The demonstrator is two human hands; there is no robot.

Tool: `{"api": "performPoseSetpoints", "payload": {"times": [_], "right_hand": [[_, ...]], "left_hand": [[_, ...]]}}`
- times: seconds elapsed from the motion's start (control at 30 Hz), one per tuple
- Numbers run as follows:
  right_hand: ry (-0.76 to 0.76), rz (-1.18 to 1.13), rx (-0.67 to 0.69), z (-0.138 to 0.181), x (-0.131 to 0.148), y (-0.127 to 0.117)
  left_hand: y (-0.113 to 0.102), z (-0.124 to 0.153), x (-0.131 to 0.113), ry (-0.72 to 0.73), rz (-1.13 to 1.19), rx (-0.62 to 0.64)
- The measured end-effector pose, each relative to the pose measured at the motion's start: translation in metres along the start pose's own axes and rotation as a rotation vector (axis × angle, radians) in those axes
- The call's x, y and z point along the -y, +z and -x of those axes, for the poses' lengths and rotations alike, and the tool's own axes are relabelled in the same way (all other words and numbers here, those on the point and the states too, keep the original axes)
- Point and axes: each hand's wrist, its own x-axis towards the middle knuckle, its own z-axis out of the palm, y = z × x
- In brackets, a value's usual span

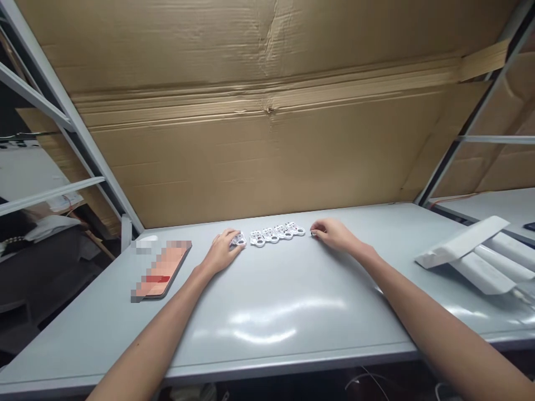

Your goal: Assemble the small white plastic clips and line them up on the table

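My left hand point(221, 253) rests on the table with thumb and fingers closed about a small white plate with a ring-shaped hole point(239, 239). Just to its right, several similar white plates point(271, 236) lie in a slanting row, with small dark marks along their upper sides. Beyond the row's right end, my right hand point(332, 234) is closed in a pinch at the tabletop. A tiny dark bit point(312, 233) shows at those fingertips; its kind is too small to make out.
A phone-like slab with an orange, partly blurred face point(161, 273) lies at left, beside a whitish item point(146, 243). White wrapped long packages point(480, 256) are piled at right. Cardboard point(267, 167) walls the back of the grey table point(292, 328), between metal frame posts point(90, 139).
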Motion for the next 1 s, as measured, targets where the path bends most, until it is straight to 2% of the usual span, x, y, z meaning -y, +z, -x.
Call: {"api": "performPoseSetpoints", "payload": {"times": [0.23,0.37,0.43,0.57,0.67,0.8,1.0], "right_hand": [[0.006,0.121,-0.027,-0.002,-0.005,0.005],[0.012,0.124,-0.047,0.006,0.012,-0.003],[-0.057,0.11,-0.035,0.013,0.028,-0.003],[-0.397,0.052,0.081,0.028,0.058,0.011],[-0.534,0.083,0.125,0.033,0.067,0.025],[-0.572,0.069,0.133,0.033,0.064,0.034],[-0.588,0.068,0.145,0.031,0.062,0.03]], "left_hand": [[-0.005,0.003,-0.009,0.033,-0.053,0.039],[-0.007,0.006,-0.019,0.035,-0.141,0.047],[-0.008,0.008,-0.026,0.046,-0.181,0.055],[-0.008,0.013,-0.043,0.154,-0.182,0.162],[-0.007,0.016,-0.053,0.231,-0.154,0.245],[-0.007,0.019,-0.056,0.291,-0.116,0.255],[-0.011,0.024,-0.067,0.388,-0.114,0.21]]}}
